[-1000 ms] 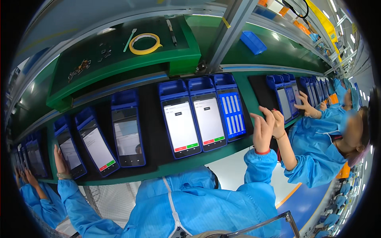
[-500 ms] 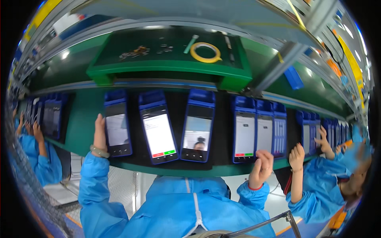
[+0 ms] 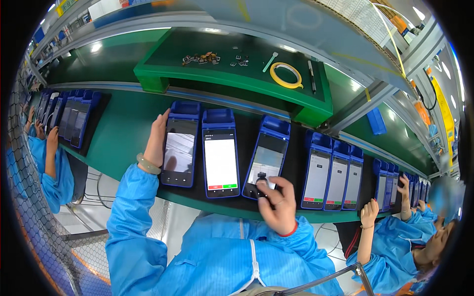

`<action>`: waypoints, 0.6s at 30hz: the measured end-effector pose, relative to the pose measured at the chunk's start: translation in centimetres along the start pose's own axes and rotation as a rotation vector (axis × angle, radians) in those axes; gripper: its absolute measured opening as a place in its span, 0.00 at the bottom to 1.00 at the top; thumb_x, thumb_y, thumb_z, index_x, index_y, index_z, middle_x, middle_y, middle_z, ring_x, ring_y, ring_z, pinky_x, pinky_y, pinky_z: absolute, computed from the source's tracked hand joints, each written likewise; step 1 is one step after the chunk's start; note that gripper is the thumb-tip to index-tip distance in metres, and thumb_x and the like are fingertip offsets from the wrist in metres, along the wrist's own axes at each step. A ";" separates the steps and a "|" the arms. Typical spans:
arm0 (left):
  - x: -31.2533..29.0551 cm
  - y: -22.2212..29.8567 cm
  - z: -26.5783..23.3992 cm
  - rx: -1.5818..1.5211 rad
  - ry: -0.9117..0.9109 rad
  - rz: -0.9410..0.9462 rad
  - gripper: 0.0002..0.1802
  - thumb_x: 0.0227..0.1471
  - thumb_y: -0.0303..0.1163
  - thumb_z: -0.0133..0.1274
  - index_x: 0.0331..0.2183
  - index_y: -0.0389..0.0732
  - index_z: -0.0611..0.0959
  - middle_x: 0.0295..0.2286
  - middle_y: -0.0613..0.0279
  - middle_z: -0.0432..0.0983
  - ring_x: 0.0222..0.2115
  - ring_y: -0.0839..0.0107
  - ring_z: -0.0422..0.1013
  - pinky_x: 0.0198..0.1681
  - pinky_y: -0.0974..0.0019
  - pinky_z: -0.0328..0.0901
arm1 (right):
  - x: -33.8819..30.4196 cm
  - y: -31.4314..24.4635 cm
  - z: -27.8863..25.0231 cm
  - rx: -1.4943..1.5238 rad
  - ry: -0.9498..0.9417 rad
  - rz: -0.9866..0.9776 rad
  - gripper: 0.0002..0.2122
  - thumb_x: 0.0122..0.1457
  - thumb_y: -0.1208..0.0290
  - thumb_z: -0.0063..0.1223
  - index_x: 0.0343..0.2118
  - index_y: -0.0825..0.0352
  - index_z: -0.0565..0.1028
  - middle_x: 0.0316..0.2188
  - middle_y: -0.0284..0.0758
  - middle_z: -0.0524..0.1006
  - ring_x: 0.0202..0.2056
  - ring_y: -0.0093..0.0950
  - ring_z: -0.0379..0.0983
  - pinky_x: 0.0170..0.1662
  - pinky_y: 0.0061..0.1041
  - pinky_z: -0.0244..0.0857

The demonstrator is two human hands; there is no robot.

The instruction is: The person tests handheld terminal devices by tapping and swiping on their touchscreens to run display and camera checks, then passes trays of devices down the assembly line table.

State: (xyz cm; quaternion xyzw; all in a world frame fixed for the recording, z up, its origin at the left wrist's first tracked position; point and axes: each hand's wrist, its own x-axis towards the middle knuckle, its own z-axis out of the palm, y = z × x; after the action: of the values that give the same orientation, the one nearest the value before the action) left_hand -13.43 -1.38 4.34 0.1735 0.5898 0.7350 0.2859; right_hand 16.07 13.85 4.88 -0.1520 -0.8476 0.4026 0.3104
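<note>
Since half a second ago the view has swung left, and the right hand [image 3: 277, 204], then raised with a gap between it and the terminals, now rests its fingertips on the lower screen of the tilted blue handheld terminal [image 3: 265, 158]. That hand is loosely curled and grips nothing. The left hand [image 3: 157, 139] lies flat and open against the left edge of the leftmost terminal [image 3: 179, 144], where it already was.

Between those two units, the middle terminal [image 3: 220, 153] shows a white screen with a red and a green button at the bottom; the leftmost one's screen is dim grey. To the right of the tilted terminal, three more terminals [image 3: 335, 170] stand in a row, lit likewise; by that, I judge several units are awaiting a tap.

Above the terminals, the green shelf tray [image 3: 163, 78] holds small loose parts [image 3: 202, 57], a yellow tape roll [image 3: 286, 75] and a pen [image 3: 311, 76].
</note>
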 end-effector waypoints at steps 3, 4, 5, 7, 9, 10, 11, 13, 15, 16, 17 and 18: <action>-0.6 -0.4 1.6 -0.033 0.005 0.040 0.34 0.60 0.50 0.28 0.59 0.36 0.53 0.56 0.57 0.57 0.55 0.68 0.55 0.58 0.67 0.47 | 0.9 -0.8 1.2 -0.335 -0.059 -0.306 0.15 0.38 0.74 0.60 0.34 0.61 0.78 0.37 0.37 0.70 0.39 0.36 0.66 0.43 0.35 0.59; -0.9 -0.2 2.1 -0.017 0.041 0.051 0.33 0.61 0.49 0.28 0.59 0.36 0.54 0.54 0.57 0.59 0.54 0.68 0.57 0.57 0.67 0.50 | 0.9 -1.1 1.8 -0.372 -0.076 -0.307 0.15 0.37 0.72 0.61 0.34 0.60 0.78 0.37 0.37 0.70 0.39 0.36 0.66 0.44 0.36 0.57; -1.0 -0.3 2.2 -0.017 0.039 0.047 0.33 0.61 0.49 0.28 0.59 0.36 0.54 0.54 0.57 0.59 0.54 0.68 0.57 0.57 0.67 0.50 | 1.1 -1.2 2.3 -0.409 -0.065 -0.323 0.16 0.38 0.71 0.61 0.35 0.60 0.78 0.38 0.37 0.71 0.40 0.35 0.66 0.46 0.36 0.55; -1.0 -0.5 2.2 0.000 0.018 0.092 0.32 0.61 0.48 0.28 0.59 0.37 0.54 0.53 0.57 0.61 0.52 0.68 0.60 0.56 0.67 0.53 | 1.5 -1.0 3.2 -0.465 -0.080 -0.341 0.16 0.39 0.70 0.61 0.35 0.60 0.78 0.39 0.36 0.71 0.40 0.34 0.65 0.46 0.36 0.55; -1.1 -0.2 2.3 0.002 -0.001 0.092 0.32 0.61 0.48 0.28 0.59 0.37 0.54 0.53 0.56 0.61 0.52 0.67 0.60 0.56 0.67 0.53 | 1.5 -1.1 3.1 -0.476 -0.095 -0.331 0.16 0.39 0.70 0.60 0.36 0.59 0.78 0.40 0.36 0.71 0.40 0.34 0.65 0.46 0.36 0.55; -1.2 0.0 2.4 0.004 -0.015 0.094 0.32 0.60 0.48 0.28 0.59 0.37 0.55 0.53 0.56 0.61 0.52 0.67 0.60 0.56 0.66 0.53 | 1.5 -1.3 2.8 -0.462 -0.066 -0.306 0.16 0.39 0.70 0.60 0.36 0.60 0.78 0.40 0.36 0.71 0.40 0.33 0.65 0.46 0.36 0.55; -1.2 0.0 2.3 0.004 -0.018 0.091 0.32 0.60 0.48 0.28 0.59 0.37 0.55 0.53 0.56 0.61 0.52 0.67 0.60 0.56 0.66 0.53 | 1.5 -1.3 2.5 -0.449 -0.037 -0.281 0.16 0.39 0.71 0.60 0.36 0.60 0.78 0.39 0.36 0.71 0.40 0.33 0.65 0.46 0.36 0.55; -1.1 0.0 2.3 0.014 -0.025 0.095 0.33 0.60 0.50 0.29 0.58 0.36 0.56 0.52 0.55 0.62 0.52 0.67 0.61 0.56 0.66 0.53 | 1.5 -0.4 1.3 -0.364 0.064 -0.236 0.18 0.40 0.73 0.59 0.39 0.61 0.77 0.39 0.39 0.70 0.41 0.37 0.66 0.44 0.36 0.58; -0.9 0.0 2.6 0.014 -0.026 0.091 0.33 0.60 0.49 0.30 0.58 0.36 0.56 0.52 0.55 0.62 0.52 0.67 0.60 0.56 0.66 0.52 | 1.2 0.9 1.2 -0.160 0.192 -0.028 0.18 0.45 0.78 0.56 0.43 0.66 0.74 0.45 0.46 0.65 0.43 0.42 0.66 0.48 0.33 0.60; -0.5 0.0 2.9 0.016 -0.026 0.091 0.32 0.60 0.49 0.30 0.58 0.35 0.57 0.52 0.55 0.62 0.52 0.67 0.60 0.56 0.67 0.52 | 1.5 0.8 0.3 -0.078 0.201 0.035 0.20 0.49 0.80 0.53 0.48 0.69 0.69 0.48 0.47 0.62 0.47 0.42 0.64 0.50 0.31 0.60; 0.0 -0.6 2.4 -0.014 -0.096 0.153 0.32 0.60 0.48 0.31 0.57 0.34 0.57 0.52 0.55 0.61 0.52 0.68 0.59 0.57 0.67 0.51 | 1.6 2.0 0.0 -0.047 0.244 0.058 0.23 0.50 0.81 0.50 0.52 0.70 0.64 0.50 0.47 0.60 0.50 0.40 0.62 0.53 0.31 0.57; 0.4 -0.6 1.9 0.035 -0.115 0.136 0.32 0.61 0.47 0.30 0.57 0.33 0.57 0.53 0.56 0.61 0.53 0.68 0.58 0.57 0.67 0.50 | 1.6 3.6 0.4 0.113 0.286 0.129 0.25 0.52 0.82 0.47 0.55 0.70 0.60 0.52 0.46 0.60 0.52 0.36 0.60 0.55 0.30 0.54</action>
State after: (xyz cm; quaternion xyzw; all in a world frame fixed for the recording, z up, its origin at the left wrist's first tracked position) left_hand -12.50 0.45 4.17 0.2599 0.5721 0.7311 0.2657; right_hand 14.65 16.66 2.58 -0.2439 -0.7595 0.4428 0.4094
